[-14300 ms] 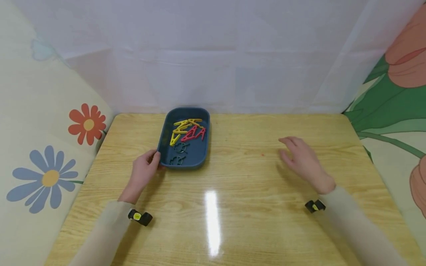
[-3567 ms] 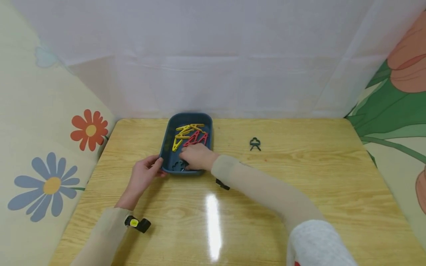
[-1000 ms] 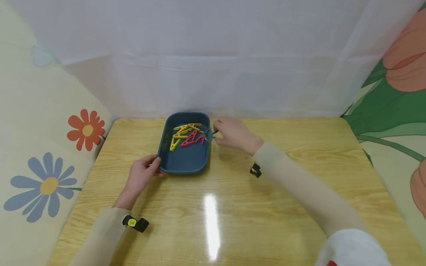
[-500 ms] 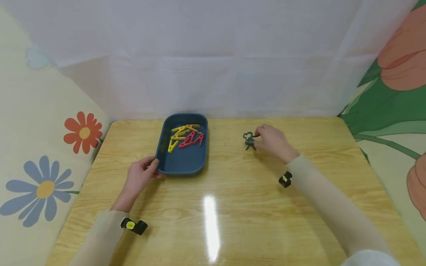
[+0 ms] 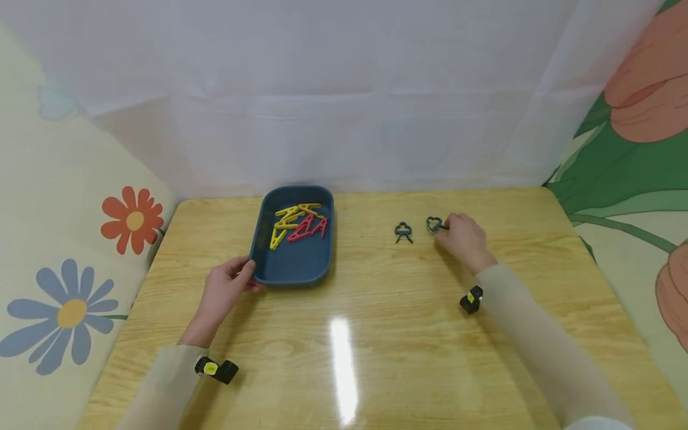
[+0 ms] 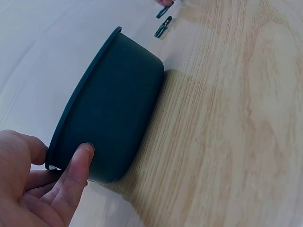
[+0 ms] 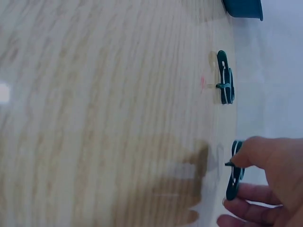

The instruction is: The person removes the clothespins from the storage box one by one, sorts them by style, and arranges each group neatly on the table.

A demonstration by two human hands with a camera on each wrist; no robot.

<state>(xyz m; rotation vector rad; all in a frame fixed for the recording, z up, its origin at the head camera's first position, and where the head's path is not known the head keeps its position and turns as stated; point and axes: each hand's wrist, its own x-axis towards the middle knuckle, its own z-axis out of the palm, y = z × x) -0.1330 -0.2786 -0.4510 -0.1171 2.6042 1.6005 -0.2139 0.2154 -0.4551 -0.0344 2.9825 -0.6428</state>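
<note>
My left hand (image 5: 224,285) grips the near left corner of a dark blue tray (image 5: 295,269); in the left wrist view its fingers (image 6: 78,175) hold the corner from both sides. Inside the tray lie several yellow clothespins (image 5: 278,237) and red clothespins (image 5: 301,231). To the right of the tray, my right hand (image 5: 466,242) pinches a dark green plastic clip (image 5: 433,224) close to the tabletop; whether the clip touches the wood is unclear. A second dark green clip (image 5: 403,231) lies on the table between the tray and that hand, its legs toward me.
The wooden table (image 5: 398,334) reaches back to a white cloth (image 5: 371,119). Flower-printed panels stand at the left and right. A bright light reflection (image 5: 344,370) crosses the tabletop in front of me.
My right hand took a second green clip out of the tray and carried it right, past the first clip lying on the table. My left hand has kept hold of the tray corner.
</note>
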